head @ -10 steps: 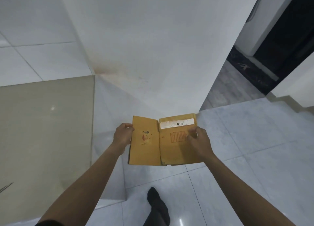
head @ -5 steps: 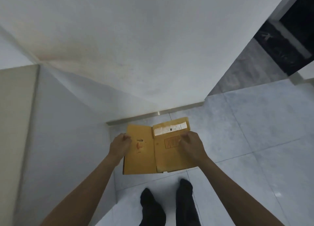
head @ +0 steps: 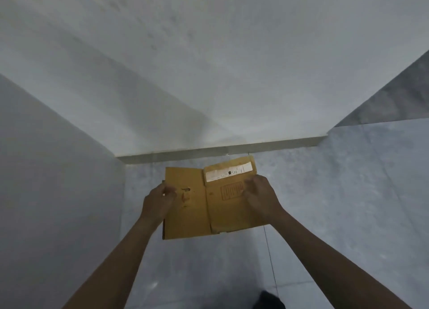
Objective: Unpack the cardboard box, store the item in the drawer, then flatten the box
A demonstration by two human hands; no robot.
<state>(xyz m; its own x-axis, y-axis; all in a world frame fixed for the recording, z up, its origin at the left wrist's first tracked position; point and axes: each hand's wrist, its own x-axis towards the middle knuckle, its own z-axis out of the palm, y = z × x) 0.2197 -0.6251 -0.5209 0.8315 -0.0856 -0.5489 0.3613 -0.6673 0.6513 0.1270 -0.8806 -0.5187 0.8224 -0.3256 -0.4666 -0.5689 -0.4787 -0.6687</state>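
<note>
A flattened brown cardboard box (head: 197,213) is held out in front of me above the floor, its panels lying nearly flat. A white label strip and a red stamp mark sit on its right panel. My left hand (head: 157,204) grips the left edge, thumb on top. My right hand (head: 260,197) presses on the right panel, fingers over the stamp. No drawer or unpacked item is in view.
A white wall (head: 209,64) stands straight ahead with a pale skirting strip (head: 220,149) at its foot. A grey panel (head: 58,192) rises close on my left. Grey floor tiles (head: 348,192) spread to the right. One dark-socked foot (head: 270,300) shows at the bottom.
I have stepped closer to the wall and the view has tilted down. The box stays in both hands, a little lower towards the floor. The dark doorway at the right has left the view.
</note>
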